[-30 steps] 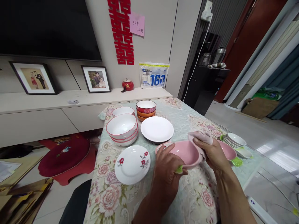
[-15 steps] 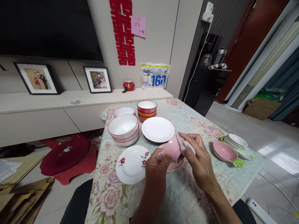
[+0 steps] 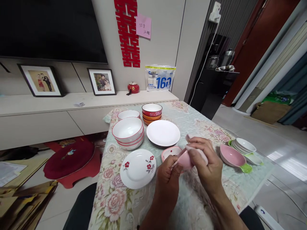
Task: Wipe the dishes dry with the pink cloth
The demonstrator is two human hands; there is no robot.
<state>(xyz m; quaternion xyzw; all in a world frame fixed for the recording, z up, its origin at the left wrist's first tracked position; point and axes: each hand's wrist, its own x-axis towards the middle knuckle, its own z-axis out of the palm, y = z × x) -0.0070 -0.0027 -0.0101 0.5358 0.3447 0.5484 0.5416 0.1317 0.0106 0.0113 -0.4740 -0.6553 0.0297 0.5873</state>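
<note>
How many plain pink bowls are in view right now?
2: the held bowl, in the left hand, partly covered by the cloth; and the other bowl, on the tablecloth at right beside the small white bowls. Any nested underneath could be hidden.

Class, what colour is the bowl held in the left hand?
Pink. The bowl in the left hand shows best in the head view.

"How's the light?"
"Bright and even, with soft shadows; white glare streaks the floor (image 3: 296, 169) at right."
"Anything blurred?"
"The right hand (image 3: 208, 161) and cloth (image 3: 203, 156), slightly. Toward the edges, the red door (image 3: 257, 44) leans, stretched."
</note>
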